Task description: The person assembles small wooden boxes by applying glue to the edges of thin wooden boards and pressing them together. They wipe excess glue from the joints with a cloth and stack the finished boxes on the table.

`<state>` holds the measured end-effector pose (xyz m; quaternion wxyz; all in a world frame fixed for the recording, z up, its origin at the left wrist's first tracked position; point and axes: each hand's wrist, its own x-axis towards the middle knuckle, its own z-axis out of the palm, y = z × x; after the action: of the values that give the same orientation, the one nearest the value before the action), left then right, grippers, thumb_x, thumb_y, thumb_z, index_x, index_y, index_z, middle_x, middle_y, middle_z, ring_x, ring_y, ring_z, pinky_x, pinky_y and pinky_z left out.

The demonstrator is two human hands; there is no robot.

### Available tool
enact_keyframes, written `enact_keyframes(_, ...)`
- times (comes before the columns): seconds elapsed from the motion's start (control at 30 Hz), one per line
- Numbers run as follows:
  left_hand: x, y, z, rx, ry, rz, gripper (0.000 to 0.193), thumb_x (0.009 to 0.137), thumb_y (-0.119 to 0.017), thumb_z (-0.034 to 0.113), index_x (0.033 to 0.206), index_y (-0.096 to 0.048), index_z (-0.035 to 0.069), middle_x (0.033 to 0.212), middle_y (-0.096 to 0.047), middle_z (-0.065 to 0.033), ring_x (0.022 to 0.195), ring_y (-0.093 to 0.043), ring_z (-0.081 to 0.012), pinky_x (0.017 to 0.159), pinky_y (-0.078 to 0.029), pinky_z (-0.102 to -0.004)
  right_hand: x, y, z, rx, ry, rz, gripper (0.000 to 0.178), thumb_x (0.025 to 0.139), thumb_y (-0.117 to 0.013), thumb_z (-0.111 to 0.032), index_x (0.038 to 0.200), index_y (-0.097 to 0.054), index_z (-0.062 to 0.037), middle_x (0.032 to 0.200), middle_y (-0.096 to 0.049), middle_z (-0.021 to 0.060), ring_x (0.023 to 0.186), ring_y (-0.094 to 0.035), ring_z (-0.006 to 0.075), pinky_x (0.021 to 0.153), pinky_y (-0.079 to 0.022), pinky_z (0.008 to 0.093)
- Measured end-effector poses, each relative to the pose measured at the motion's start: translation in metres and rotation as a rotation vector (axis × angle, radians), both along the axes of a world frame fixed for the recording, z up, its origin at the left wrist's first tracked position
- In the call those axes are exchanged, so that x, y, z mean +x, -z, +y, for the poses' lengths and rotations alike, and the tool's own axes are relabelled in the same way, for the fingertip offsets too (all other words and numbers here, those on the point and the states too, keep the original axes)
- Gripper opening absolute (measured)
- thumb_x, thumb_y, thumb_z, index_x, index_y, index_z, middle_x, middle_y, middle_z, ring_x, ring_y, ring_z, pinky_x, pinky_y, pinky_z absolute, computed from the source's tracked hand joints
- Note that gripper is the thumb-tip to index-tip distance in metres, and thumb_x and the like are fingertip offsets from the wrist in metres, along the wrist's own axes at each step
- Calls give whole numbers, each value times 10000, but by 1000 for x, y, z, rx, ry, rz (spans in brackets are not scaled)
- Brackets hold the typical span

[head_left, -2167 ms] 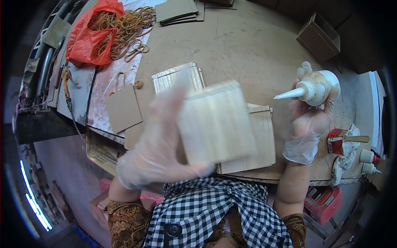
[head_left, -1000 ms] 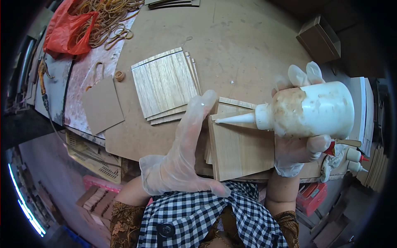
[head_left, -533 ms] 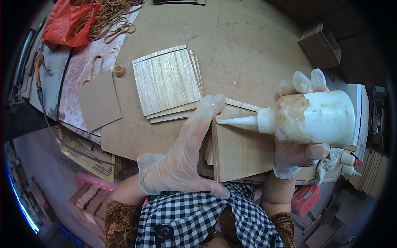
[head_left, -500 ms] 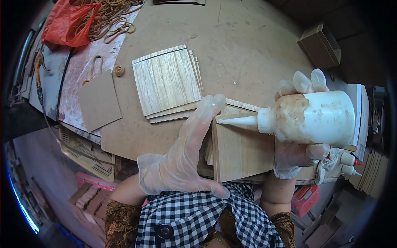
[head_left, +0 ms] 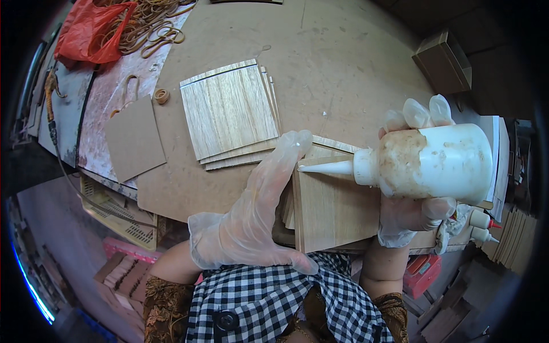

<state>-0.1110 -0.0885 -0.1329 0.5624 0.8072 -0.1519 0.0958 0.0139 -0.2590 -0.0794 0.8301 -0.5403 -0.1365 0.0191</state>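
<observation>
My right hand (head_left: 403, 217), in a thin translucent glove, is wrapped round a white plastic glue bottle (head_left: 440, 163) with brown stains, held on its side. Its pointed nozzle aims left, the tip at the upper left corner of a pale wooden panel (head_left: 337, 211). My left hand (head_left: 240, 223), gloved too, spans that panel's left edge, forefinger by the far corner and thumb by the near one. More board edges show beneath the panel. Just beyond my left hand lies a fanned stack of wooden panels (head_left: 229, 111), the top one with a dark groove along its far edge.
A brown board (head_left: 134, 140) and a small ring-shaped roll (head_left: 162, 96) lie left on the table (head_left: 343, 68). Rubber bands (head_left: 163, 37) and a red plastic bag (head_left: 94, 37) sit far left. An open wooden box (head_left: 443, 63) stands far right; small bottles (head_left: 480, 219) are near right.
The view has shifted very slightly, moving the table items a little left. Both hands, the bottle and the panel keep practically the same pose.
</observation>
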Motion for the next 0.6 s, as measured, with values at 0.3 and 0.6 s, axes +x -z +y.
enact_keyframes(0.3, -2, 3, -5, -67, -37, 19, 1338, 605, -911, 475, 1521, -94, -58, 1571, -194, -277, 1457, -188, -437, 1178, -180, -485, -3, 1, -14, -99, 45, 15, 1013, 719, -815, -534, 1470, -322, -65, 1467, -402, 187, 1274, -510, 317, 1018, -492, 487)
enact_keyframes(0.6, -2, 1, -5, -81, -50, 87, 1295, 605, -913, 460, 1515, -140, -42, 1561, -231, -279, 1446, -213, -429, 1172, -187, -479, 1, -3, -19, -93, 52, 29, 942, 736, -809, -484, 1448, -355, -69, 1408, -465, 185, 1226, -546, 305, 983, -524, 435)
